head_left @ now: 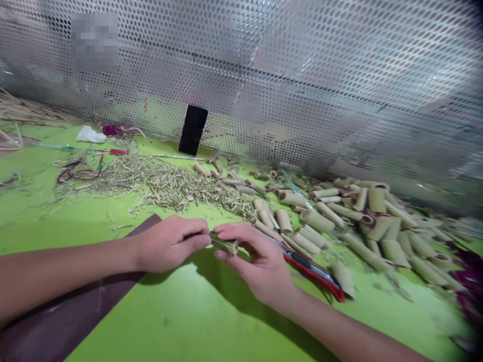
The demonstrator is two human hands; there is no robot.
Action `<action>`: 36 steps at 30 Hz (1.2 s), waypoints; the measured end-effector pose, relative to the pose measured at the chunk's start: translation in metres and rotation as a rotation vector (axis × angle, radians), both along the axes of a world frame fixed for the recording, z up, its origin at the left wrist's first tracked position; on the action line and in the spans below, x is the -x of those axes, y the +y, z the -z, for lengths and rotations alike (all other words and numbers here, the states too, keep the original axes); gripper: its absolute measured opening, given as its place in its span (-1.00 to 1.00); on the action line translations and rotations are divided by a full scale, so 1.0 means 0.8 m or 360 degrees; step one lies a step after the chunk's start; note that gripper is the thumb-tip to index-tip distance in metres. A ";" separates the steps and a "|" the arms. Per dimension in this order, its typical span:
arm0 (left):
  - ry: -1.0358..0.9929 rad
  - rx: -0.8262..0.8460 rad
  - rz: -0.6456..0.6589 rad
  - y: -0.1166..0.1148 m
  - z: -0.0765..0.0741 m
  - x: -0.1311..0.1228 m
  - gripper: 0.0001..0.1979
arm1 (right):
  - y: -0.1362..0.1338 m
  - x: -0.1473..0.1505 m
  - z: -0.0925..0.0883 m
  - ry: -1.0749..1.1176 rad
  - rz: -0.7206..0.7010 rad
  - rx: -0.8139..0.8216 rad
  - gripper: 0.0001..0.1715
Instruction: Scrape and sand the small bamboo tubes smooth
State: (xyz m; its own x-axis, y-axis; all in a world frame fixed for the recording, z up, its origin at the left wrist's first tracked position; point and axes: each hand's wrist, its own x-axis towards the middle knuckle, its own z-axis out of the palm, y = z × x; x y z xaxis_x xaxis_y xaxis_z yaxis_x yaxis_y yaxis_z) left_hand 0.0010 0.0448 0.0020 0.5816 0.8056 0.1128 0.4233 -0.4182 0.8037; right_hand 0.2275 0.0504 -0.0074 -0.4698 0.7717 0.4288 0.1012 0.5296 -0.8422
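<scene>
Both forearms reach in from the near side. The left hand point(169, 244) pinches a short reed tube point(223, 244) between thumb and fingers, and the right hand point(260, 261) grips its other end, just beside a red-handled utility knife point(311, 269) on the green table point(377, 322), with cut tubes point(377, 226) heaped to the far right.

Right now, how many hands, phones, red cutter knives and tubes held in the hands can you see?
Hands, the left hand and the right hand: 2
Tube held in the hands: 1
Phone: 1
Red cutter knife: 1
Total: 5
</scene>
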 end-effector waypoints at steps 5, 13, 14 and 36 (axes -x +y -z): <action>-0.0174 0.0093 0.0031 0.002 0.000 0.001 -0.68 | 0.005 -0.002 0.000 -0.0089 -0.0020 0.0020 -0.60; -0.0104 -0.0073 -0.0006 0.006 0.003 0.002 -0.66 | 0.007 -0.004 0.001 -0.0340 -0.0052 -0.0379 -0.67; -0.0091 -0.0099 -0.0023 0.006 0.004 0.002 -0.66 | 0.008 -0.004 0.002 -0.0363 -0.0047 -0.0441 -0.67; 0.0346 -0.0639 -0.0542 0.035 0.012 0.030 -0.65 | 0.023 -0.012 0.001 -0.0619 0.0194 -0.0369 -0.82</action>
